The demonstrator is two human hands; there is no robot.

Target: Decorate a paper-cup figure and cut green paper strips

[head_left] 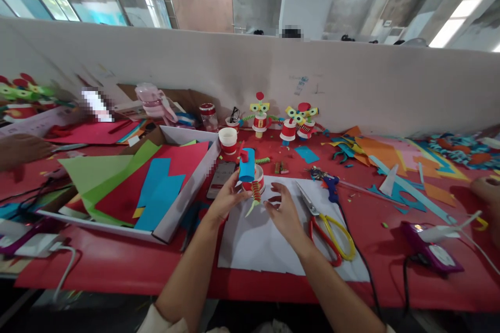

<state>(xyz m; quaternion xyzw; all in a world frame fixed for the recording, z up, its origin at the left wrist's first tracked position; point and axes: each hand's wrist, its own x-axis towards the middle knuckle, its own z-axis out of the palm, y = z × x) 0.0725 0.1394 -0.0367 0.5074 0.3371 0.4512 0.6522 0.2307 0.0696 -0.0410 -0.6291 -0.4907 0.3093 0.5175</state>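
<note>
- The paper-cup figure has its blue tube with the long axis running roughly up and away from the wearer; the tube's red piece is at the far end.
- One folded strip points back toward the wearer, ending in a pale green tip; another, green, points off to the right. Which way the front faces, I cannot tell.
- The red-covered table carries a white sheet under the hands, scissors right of the right hand, and a box of coloured paper left of the left hand.
- Beyond the hands, similar figures stand near a pale partition; concrete walls and ceiling lights show above.
- The figure is between the hands: the left hand pinches its left side; the right hand, fingers parted and bent, is just beside it, contact unclear.
</note>
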